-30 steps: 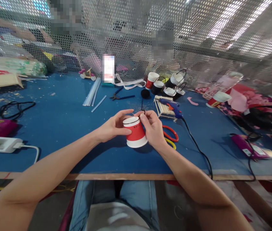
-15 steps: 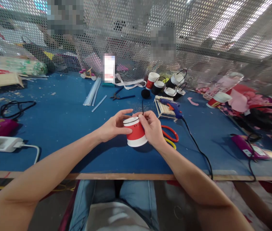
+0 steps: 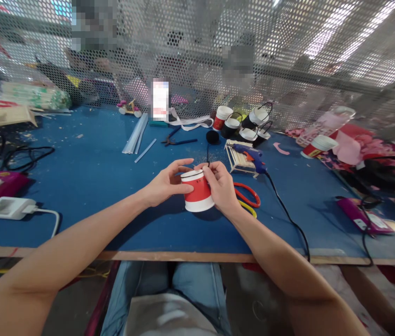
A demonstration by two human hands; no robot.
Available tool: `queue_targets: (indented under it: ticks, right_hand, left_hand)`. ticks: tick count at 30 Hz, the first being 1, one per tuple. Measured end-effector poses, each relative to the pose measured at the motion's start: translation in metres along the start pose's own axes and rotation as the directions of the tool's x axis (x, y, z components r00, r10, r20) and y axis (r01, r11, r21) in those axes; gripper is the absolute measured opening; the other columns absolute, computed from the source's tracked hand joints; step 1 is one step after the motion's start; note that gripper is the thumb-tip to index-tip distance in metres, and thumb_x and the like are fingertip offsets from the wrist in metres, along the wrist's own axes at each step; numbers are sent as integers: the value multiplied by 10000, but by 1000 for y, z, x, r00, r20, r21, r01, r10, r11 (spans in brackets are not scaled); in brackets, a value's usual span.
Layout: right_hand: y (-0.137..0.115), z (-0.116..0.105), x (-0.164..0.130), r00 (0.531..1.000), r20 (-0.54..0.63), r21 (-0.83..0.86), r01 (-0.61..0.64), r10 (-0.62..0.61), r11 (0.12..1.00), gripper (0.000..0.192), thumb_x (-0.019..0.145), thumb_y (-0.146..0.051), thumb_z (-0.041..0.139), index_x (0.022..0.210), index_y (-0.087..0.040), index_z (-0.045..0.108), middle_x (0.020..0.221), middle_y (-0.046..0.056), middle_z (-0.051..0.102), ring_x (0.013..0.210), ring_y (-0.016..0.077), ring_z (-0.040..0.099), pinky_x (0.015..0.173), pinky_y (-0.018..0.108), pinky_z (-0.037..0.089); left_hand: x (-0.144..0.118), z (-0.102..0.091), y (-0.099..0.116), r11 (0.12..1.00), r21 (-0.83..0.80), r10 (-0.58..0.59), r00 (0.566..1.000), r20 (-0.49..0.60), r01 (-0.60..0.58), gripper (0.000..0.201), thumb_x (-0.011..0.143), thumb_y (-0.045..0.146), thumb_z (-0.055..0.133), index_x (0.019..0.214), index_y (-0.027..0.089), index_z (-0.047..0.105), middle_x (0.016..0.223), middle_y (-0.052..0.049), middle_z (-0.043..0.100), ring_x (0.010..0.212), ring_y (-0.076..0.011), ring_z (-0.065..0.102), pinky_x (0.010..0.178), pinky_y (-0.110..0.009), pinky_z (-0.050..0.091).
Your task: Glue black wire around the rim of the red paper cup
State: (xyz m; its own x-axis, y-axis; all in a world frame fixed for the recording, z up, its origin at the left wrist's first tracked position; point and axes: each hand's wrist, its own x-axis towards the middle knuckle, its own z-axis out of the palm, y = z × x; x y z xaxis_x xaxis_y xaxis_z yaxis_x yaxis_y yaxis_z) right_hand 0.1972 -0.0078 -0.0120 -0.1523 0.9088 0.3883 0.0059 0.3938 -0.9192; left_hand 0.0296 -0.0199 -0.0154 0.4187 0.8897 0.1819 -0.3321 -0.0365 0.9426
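A red and white paper cup [image 3: 197, 192] is held just above the blue table [image 3: 88, 182], near its front edge. My left hand [image 3: 164, 184] grips the cup's left side, thumb and fingers at the rim. At the cup's right rim my right hand [image 3: 222, 186] pinches a thin black string [image 3: 207, 151]. The string runs back to a black spool [image 3: 212, 136] farther up the table.
Behind the cup lie a blue glue gun [image 3: 251, 157] on a stick rack, red and yellow scissors [image 3: 248, 197], pliers [image 3: 176, 138], and several cups with black handles [image 3: 248, 126]. A white power adapter [image 3: 6, 208] sits left, purple tools both sides. A perforated metal screen [image 3: 288, 60] closes the back.
The cup has dropped slightly toward the table and tilted a little. Both hands keep their hold; the right hand stays pinching the string at the rim.
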Motion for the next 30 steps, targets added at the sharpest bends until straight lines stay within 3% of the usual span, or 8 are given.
queue_targets:
  ticks: [6,13,18,23,30]
  right_hand:
    - [2,0,0,998,-20,-56,66,-67,996,121,859,-315,499,801,-214,466,875,32,627,792,139,598,743,313,480]
    - [4,4,1,992,-5,-155,122,-125,980,74,862,-264,488,819,-205,492,867,42,618,799,140,599,747,319,482]
    - [2,6,-2,985,16,-196,173,-173,965,48,865,-248,483,856,-205,502,889,49,616,829,146,599,771,334,486]
    - [1,7,-5,974,31,-269,223,-223,937,41,861,-245,486,851,-206,495,903,53,608,845,155,597,764,340,489]
    - [-4,4,-7,948,52,-313,314,-314,896,34,855,-205,483,835,-214,457,916,57,578,861,159,577,774,356,487]
  left_hand:
    - [0,-1,-5,1000,19,23,1000,6,-23,482,666,169,710,1109,219,530,1202,-74,517,1058,-192,510,901,-353,420]
    - [3,-8,-6,997,75,-4,998,59,0,520,659,174,711,1136,220,508,1195,-75,520,1051,-178,523,907,-337,426]
    - [-1,-3,3,958,286,-6,999,34,-4,571,664,241,709,1174,217,454,1226,-92,488,1061,-196,527,892,-360,447]
    - [-4,4,6,879,476,12,998,-64,20,568,681,331,688,1173,190,441,1091,-82,535,942,-181,570,828,-359,477]
    - [-3,5,-3,919,385,94,996,-5,-85,604,683,293,692,1210,208,410,1173,-102,500,1001,-194,557,846,-342,474]
